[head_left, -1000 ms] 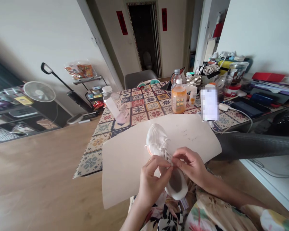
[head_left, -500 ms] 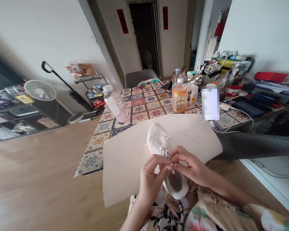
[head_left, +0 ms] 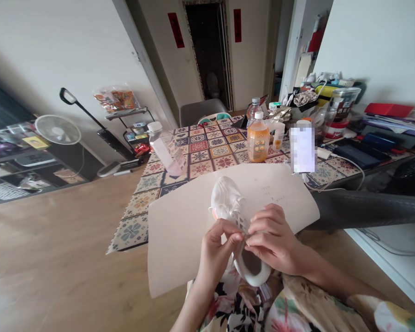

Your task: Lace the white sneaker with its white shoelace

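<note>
A white sneaker (head_left: 225, 196) with a small orange patch on its side lies toe away from me on a white sheet (head_left: 180, 240). White shoelace (head_left: 235, 211) crosses its front. Over the shoe's upper opening, my left hand (head_left: 220, 246) is closed in a pinch on the lace, thumb against forefinger. My right hand (head_left: 275, 240) meets it from the right, its fingertips also closed at the lace. The fingers hide most of the piece they grip. The heel collar (head_left: 257, 279) of the sneaker rests near my lap.
Behind the sheet, a patterned tablecloth (head_left: 212, 150) carries a pink-tinted bottle (head_left: 168, 150), an orange bottle (head_left: 258, 140) and a blurred phone (head_left: 303, 150) with a white cable. Clutter fills the table's right side. A dark chair (head_left: 370, 207) stands close on my right.
My right hand has turned and its fingers have come up and over toward the lace. The left hand has barely moved, and the sneaker stays in place.
</note>
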The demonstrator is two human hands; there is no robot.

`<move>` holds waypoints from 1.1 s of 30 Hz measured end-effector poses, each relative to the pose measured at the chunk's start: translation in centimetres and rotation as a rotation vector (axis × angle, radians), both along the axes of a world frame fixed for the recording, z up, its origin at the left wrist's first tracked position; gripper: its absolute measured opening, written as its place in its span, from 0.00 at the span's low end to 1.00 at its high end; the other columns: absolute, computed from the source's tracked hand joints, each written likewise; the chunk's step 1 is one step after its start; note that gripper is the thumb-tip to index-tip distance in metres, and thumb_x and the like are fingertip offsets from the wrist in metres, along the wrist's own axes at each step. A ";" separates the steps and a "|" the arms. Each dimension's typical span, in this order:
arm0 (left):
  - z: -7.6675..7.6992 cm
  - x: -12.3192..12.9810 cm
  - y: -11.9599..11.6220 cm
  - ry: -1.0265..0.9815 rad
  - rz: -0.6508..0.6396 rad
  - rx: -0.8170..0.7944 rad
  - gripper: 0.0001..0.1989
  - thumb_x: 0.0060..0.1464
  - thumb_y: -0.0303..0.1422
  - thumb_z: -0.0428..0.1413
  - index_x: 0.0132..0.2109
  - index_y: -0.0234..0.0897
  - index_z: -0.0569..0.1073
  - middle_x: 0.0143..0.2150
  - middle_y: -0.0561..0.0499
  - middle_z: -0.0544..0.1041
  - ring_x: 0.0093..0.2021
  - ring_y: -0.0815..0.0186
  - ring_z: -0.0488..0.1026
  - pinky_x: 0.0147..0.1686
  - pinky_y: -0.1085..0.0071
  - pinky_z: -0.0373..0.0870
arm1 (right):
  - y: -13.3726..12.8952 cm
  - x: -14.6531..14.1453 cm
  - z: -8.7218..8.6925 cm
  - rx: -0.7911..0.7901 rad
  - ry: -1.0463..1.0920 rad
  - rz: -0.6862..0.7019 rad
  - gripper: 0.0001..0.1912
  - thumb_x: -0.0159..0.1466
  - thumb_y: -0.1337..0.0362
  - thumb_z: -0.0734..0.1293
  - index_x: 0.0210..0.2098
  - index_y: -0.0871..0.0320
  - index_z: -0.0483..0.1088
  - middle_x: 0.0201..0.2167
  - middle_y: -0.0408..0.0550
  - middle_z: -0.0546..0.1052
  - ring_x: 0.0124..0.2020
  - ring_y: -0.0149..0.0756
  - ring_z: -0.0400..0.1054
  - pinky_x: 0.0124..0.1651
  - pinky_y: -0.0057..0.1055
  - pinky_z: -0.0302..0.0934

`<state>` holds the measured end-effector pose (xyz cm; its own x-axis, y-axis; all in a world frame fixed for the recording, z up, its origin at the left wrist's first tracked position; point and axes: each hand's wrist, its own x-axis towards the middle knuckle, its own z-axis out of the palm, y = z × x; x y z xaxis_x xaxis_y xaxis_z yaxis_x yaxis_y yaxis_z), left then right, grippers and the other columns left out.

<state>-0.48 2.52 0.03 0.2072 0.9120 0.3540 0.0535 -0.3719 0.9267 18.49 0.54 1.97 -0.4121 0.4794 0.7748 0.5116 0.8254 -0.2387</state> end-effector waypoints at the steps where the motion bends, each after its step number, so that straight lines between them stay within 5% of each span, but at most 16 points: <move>1: 0.0 -0.1 0.3 -0.003 0.014 0.000 0.16 0.56 0.44 0.62 0.27 0.38 0.75 0.27 0.52 0.72 0.30 0.64 0.69 0.34 0.70 0.67 | 0.0 0.2 0.2 -0.024 -0.010 0.051 0.05 0.67 0.69 0.67 0.35 0.55 0.69 0.34 0.45 0.77 0.41 0.38 0.68 0.51 0.42 0.55; 7: -0.3 -0.8 1.9 0.142 0.243 0.035 0.08 0.51 0.32 0.62 0.24 0.39 0.76 0.31 0.51 0.72 0.37 0.60 0.69 0.42 0.65 0.67 | 0.1 1.4 1.6 -0.215 -0.147 0.331 0.12 0.67 0.68 0.66 0.27 0.56 0.68 0.26 0.41 0.75 0.30 0.32 0.66 0.41 0.35 0.56; 21: -1.0 0.0 2.7 0.324 0.381 0.147 0.09 0.52 0.29 0.59 0.25 0.42 0.76 0.29 0.52 0.72 0.37 0.57 0.68 0.45 0.59 0.63 | 0.4 1.3 1.3 -0.433 -0.085 0.507 0.18 0.70 0.62 0.64 0.23 0.55 0.69 0.25 0.42 0.76 0.30 0.33 0.70 0.43 0.36 0.62; 28: -0.8 -1.8 2.0 0.144 0.232 0.183 0.07 0.58 0.37 0.57 0.35 0.40 0.76 0.35 0.49 0.74 0.38 0.59 0.72 0.42 0.64 0.70 | 0.8 2.2 1.0 -0.337 -0.116 0.265 0.13 0.73 0.60 0.63 0.33 0.57 0.73 0.29 0.45 0.77 0.33 0.35 0.69 0.41 0.34 0.60; 33: 0.3 -2.2 0.9 0.286 0.021 0.227 0.06 0.56 0.33 0.60 0.33 0.40 0.80 0.32 0.47 0.75 0.38 0.59 0.72 0.42 0.64 0.70 | 0.9 1.1 0.0 -0.286 -0.103 0.002 0.10 0.68 0.57 0.69 0.40 0.58 0.72 0.36 0.50 0.78 0.39 0.42 0.70 0.44 0.38 0.62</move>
